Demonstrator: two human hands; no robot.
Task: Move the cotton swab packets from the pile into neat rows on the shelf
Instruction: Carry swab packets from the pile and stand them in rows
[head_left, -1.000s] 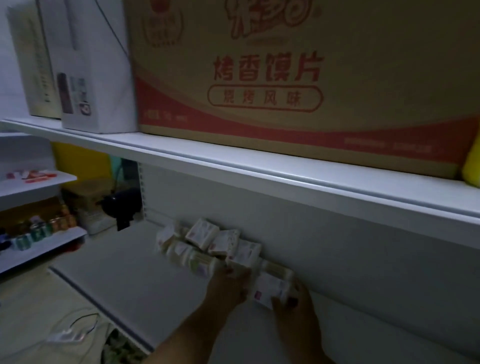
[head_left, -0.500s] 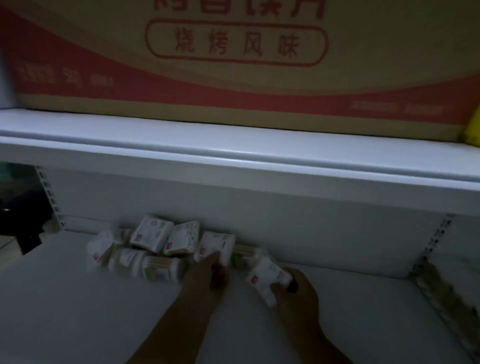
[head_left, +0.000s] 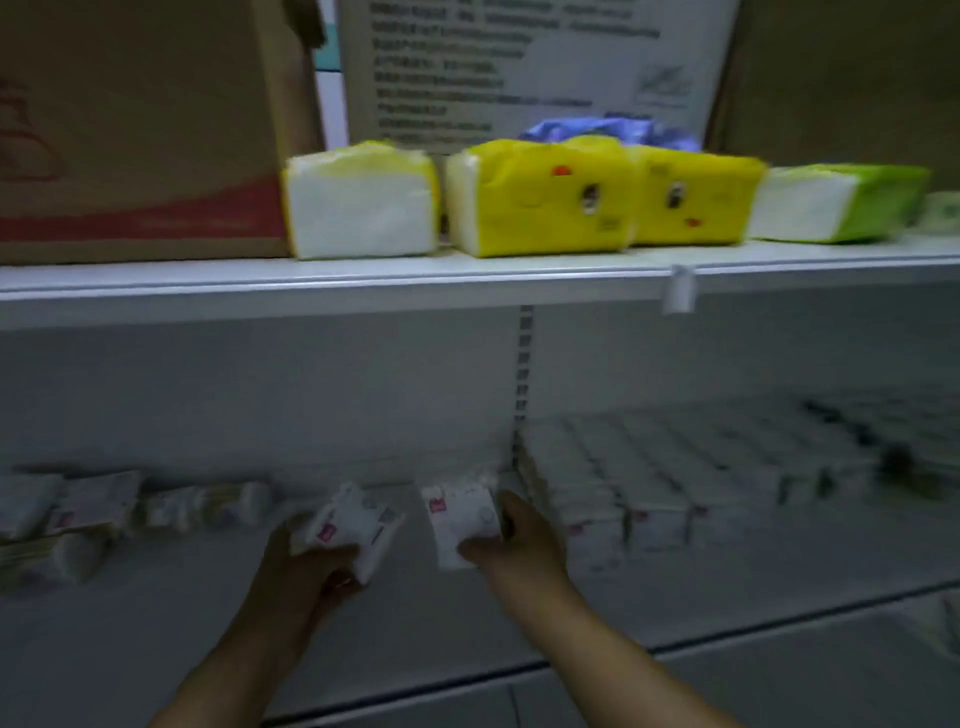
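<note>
Head view, all blurred. Gripping a tilted cotton swab packet (head_left: 353, 525) in the left hand (head_left: 311, 566), fingers curled round its lower edge, over the lower shelf (head_left: 467, 629). Holding a second packet (head_left: 460, 514) in the right hand (head_left: 519, 545), fingers wrapped round its right side, just beside the neat rows (head_left: 675, 478). Far left on the same shelf, the loose pile (head_left: 78, 519). Up top, yellow tissue packs (head_left: 540, 202) beside a cardboard box (head_left: 140, 130).

Left hand (head_left: 306, 564) gripping packet (head_left: 353, 525), right hand (head_left: 511, 543) gripping another packet (head_left: 460, 514)
</note>
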